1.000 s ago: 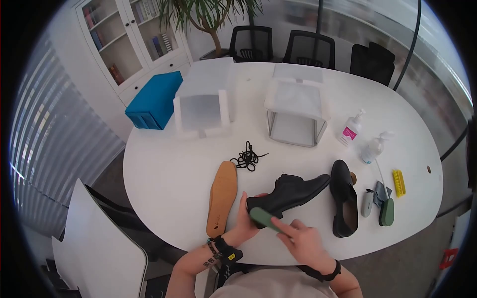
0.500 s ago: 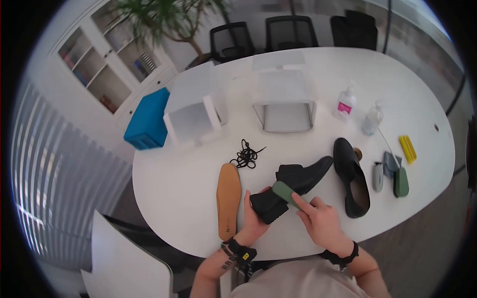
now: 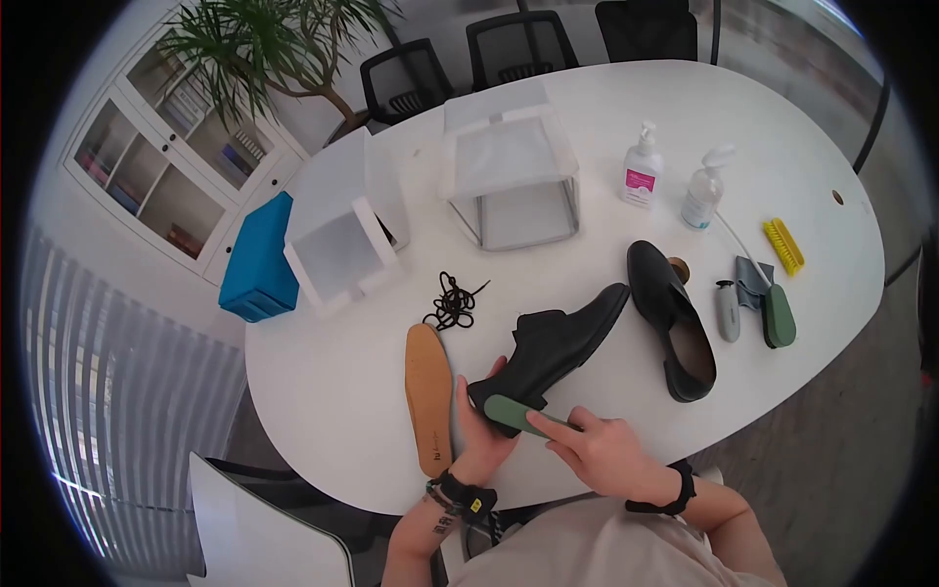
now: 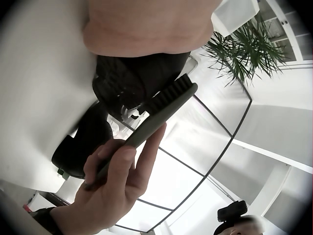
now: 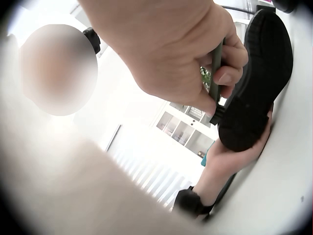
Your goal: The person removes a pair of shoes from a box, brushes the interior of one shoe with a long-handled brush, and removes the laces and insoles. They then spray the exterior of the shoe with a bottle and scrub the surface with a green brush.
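My left hand [image 3: 482, 442] grips a black leather shoe [image 3: 565, 342] at its heel, the shoe tipped on its side with the toe pointing away to the right. Between the thumb and fingers of my right hand [image 3: 608, 458] is a green-backed shoe brush [image 3: 511, 413], index finger laid along its back. Dark bristles [image 4: 168, 94] face the shoe's heel part in the left wrist view. The shoe's dark sole [image 5: 264, 49] shows in the right wrist view. A second black shoe [image 3: 657, 293] stands upright to the right.
Tan insoles [image 3: 428, 396] and a tangle of black laces [image 3: 456, 301] lie left. Right are another green brush [image 3: 779, 318], a grey cloth [image 3: 751, 279], a small grey bottle [image 3: 728, 313], a yellow brush [image 3: 783, 247] and two pump bottles [image 3: 641, 166]. White boxes [image 3: 509, 157] stand behind.
The brush has gone from the heel forward along the shoe's side, then back to the heel. My left hand keeps its grip on the shoe. The head view has shifted.
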Demonstrator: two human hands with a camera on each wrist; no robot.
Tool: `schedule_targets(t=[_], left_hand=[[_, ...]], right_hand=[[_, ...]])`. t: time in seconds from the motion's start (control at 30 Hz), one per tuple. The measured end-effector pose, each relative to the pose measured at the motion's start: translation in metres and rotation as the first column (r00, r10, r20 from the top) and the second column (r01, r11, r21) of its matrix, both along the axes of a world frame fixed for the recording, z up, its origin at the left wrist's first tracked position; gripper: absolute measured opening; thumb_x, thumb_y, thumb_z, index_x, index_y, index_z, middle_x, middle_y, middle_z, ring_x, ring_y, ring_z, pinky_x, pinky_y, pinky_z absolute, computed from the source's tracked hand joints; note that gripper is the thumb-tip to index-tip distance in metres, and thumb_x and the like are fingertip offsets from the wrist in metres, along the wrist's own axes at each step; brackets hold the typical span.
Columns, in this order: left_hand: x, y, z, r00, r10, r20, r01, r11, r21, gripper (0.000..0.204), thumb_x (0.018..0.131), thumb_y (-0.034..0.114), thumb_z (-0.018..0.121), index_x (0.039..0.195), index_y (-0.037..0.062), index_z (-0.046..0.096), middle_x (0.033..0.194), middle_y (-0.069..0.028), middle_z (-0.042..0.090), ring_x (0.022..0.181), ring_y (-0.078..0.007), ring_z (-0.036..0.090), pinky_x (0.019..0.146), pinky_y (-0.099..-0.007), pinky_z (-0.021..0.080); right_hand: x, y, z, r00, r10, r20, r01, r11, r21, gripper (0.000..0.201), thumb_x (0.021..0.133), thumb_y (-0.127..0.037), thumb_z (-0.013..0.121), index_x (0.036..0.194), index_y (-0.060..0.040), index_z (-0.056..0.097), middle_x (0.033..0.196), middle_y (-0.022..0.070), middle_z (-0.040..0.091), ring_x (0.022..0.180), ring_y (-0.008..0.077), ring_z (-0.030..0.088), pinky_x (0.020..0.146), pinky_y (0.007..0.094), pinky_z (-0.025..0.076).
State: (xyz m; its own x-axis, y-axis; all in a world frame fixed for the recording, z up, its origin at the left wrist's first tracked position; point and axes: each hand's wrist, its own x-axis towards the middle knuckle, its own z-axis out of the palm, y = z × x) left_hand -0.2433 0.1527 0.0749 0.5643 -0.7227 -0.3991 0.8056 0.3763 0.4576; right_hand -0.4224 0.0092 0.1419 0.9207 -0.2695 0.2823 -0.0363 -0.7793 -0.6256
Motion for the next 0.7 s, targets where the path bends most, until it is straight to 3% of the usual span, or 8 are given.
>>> schedule_targets(t=[0.07,0.17,0.4,0.47,0.5,0.57,0.6,0.7], left_hand=[[-0.001,0.001,0.0,1.0,-0.017,0.017,0.018,0.999,-0.035,0.087,0.106,0.079,0.042,0.164,0.0142,0.052,0.162,-0.0115,0.059,0.146,-0.0319,0.057,0.122,-0.0503,0.043],[-0.002,-0.003,0.006,1.0,0.026,-0.005,-0.026,1.0,-0.002,0.091,0.106,0.078,0.042,0.166,0.0094,0.048,0.165,-0.0104,0.056,0.15,-0.0296,0.054,0.127,-0.0471,0.04],[0.001,-0.001,0.0,0.999,0.024,-0.042,-0.025,1.0,-0.012,0.087,0.107,0.077,0.04,0.158,0.008,0.054,0.158,-0.0117,0.061,0.145,-0.0293,0.058,0.126,-0.0478,0.042],[-0.001,-0.001,-0.005,0.997,0.072,-0.021,-0.072,0.997,0.001,0.086,0.107,0.078,0.041,0.155,0.0078,0.056,0.155,-0.0131,0.063,0.144,-0.0298,0.06,0.124,-0.0484,0.045],[0.0,-0.002,0.0,0.998,0.055,-0.03,-0.055,0.998,-0.003,0.087,0.107,0.078,0.042,0.155,0.0078,0.055,0.154,-0.0133,0.064,0.142,-0.0299,0.061,0.123,-0.0487,0.046],[-0.001,-0.001,0.004,0.997,0.053,-0.048,-0.054,0.998,-0.014,0.087,0.106,0.078,0.042,0.155,0.0077,0.055,0.153,-0.0136,0.064,0.141,-0.0299,0.062,0.122,-0.0491,0.047],[0.0,-0.002,0.006,0.998,0.047,-0.04,-0.047,0.999,-0.001,0.086,0.106,0.077,0.043,0.155,0.0075,0.056,0.153,-0.0138,0.064,0.141,-0.03,0.062,0.122,-0.0493,0.047],[0.0,0.0,-0.004,0.998,0.035,-0.044,-0.035,0.999,-0.005,0.084,0.106,0.075,0.044,0.155,0.007,0.056,0.153,-0.0138,0.065,0.14,-0.0301,0.063,0.121,-0.0496,0.049]], right_hand=[[0.0,-0.005,0.0,0.999,0.032,0.013,-0.032,0.999,0.003,0.059,0.096,-0.014,0.079,0.153,-0.0221,0.067,0.082,0.0122,0.06,0.059,0.0329,0.061,0.055,0.0447,0.05],[0.007,-0.034,0.004,0.978,-0.206,-0.026,0.205,0.979,-0.015,0.057,0.098,-0.017,0.077,0.154,-0.0226,0.065,0.084,0.0109,0.059,0.06,0.0343,0.064,0.056,0.0464,0.053],[0.002,-0.023,0.009,0.986,0.156,-0.064,-0.158,0.987,-0.014,0.057,0.1,-0.015,0.075,0.156,-0.0219,0.064,0.08,0.0115,0.059,0.059,0.0339,0.062,0.056,0.046,0.052],[0.007,-0.034,0.008,0.998,-0.044,-0.051,0.042,0.998,-0.041,0.058,0.101,-0.014,0.075,0.157,-0.0218,0.064,0.08,0.0117,0.059,0.061,0.0338,0.063,0.057,0.0461,0.052],[0.007,-0.038,0.01,0.998,-0.022,-0.063,0.018,0.998,-0.054,0.058,0.101,-0.014,0.075,0.157,-0.0218,0.064,0.08,0.0117,0.059,0.061,0.0338,0.063,0.057,0.0461,0.052],[0.008,-0.044,0.012,0.985,-0.151,-0.086,0.146,0.988,-0.057,0.059,0.1,-0.014,0.077,0.157,-0.0214,0.064,0.081,0.0117,0.059,0.062,0.034,0.064,0.058,0.0462,0.053],[0.008,-0.042,0.01,0.986,-0.141,-0.092,0.135,0.989,-0.065,0.059,0.1,-0.014,0.077,0.157,-0.0214,0.064,0.081,0.0117,0.059,0.062,0.034,0.064,0.058,0.0462,0.053],[0.003,-0.021,0.002,0.994,0.09,-0.066,-0.089,0.996,0.02,0.058,0.099,-0.015,0.078,0.155,-0.0213,0.066,0.083,0.0115,0.061,0.062,0.0338,0.064,0.059,0.0459,0.053]])
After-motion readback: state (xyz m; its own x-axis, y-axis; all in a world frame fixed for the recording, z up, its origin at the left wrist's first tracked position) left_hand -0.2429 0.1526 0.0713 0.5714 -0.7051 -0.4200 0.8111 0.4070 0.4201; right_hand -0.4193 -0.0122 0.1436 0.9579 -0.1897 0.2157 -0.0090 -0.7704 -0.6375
